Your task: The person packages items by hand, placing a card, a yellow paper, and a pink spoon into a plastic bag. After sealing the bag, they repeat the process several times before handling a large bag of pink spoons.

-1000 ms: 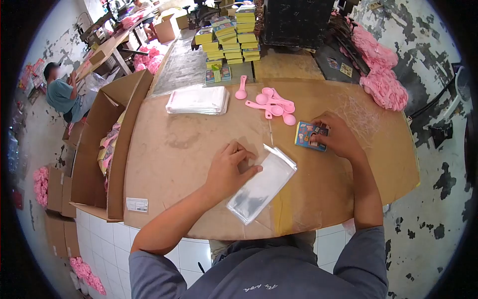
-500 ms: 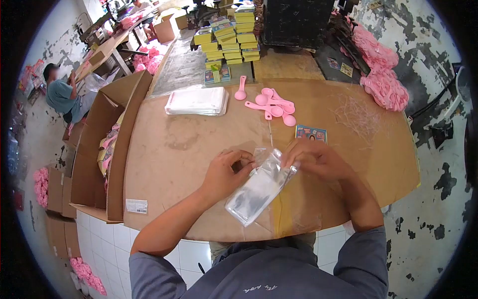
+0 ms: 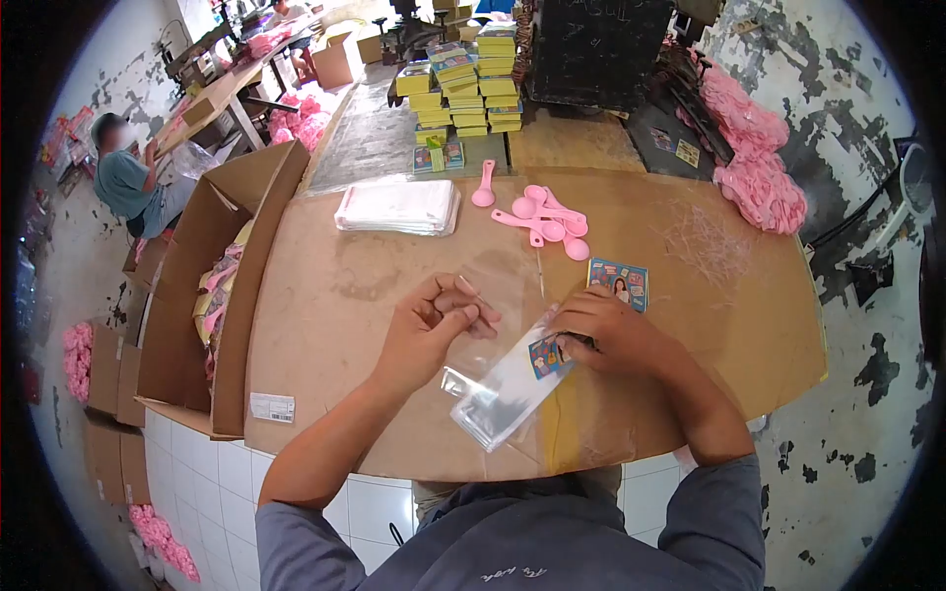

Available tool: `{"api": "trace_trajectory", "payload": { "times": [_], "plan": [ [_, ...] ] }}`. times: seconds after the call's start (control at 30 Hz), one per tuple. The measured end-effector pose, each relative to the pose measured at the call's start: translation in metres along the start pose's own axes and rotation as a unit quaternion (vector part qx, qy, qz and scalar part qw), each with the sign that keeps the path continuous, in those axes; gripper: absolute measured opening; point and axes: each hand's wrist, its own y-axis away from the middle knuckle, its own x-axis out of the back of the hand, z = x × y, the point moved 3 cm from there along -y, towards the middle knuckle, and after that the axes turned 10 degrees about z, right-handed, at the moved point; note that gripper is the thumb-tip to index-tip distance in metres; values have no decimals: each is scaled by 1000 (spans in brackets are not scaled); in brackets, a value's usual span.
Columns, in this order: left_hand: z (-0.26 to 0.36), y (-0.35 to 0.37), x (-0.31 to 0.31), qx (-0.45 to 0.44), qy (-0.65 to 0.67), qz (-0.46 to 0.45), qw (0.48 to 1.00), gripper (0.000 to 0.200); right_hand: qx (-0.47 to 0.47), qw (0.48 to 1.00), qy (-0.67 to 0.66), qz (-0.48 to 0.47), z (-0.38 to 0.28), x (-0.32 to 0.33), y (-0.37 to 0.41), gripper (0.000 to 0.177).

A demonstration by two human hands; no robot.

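My left hand (image 3: 440,320) has its thumb and fingers curled together at a clear plastic bag (image 3: 503,286), which is hard to make out against the cardboard. My right hand (image 3: 609,330) pinches a small blue printed card (image 3: 544,359), partly hidden under its fingers. Below the hands lies a pile of clear plastic bags (image 3: 493,414), slanting across the table near its front edge. Just beyond my right hand rests more of the blue printed cards (image 3: 631,279). Farther back are several pink measuring spoons (image 3: 547,222), with a single pink spoon (image 3: 484,187) beside them.
A stack of clear-wrapped white sleeves (image 3: 394,207) lies at the back left. Behind it rise stacks of yellow-edged cards (image 3: 463,94). An open cardboard box (image 3: 258,286) stands along the left edge. Pink bundles (image 3: 759,187) hang at right. Another person (image 3: 128,182) sits far left.
My right hand has moved off the bags, and a blue printed card now shows in its fingers. The left hand has shifted slightly left, with a clear bag separated from the pile.
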Motion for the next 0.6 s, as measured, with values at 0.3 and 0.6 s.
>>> {"api": "trace_trajectory", "payload": {
  "times": [0.3,0.6],
  "plan": [
    [-10,8,-17,57,-38,-61,996,38,-243,912,-267,195,2,6,-1,19],
    [-16,10,-18,86,-92,-69,990,43,-256,895,-295,216,13,3,6,24]
  ]
}}
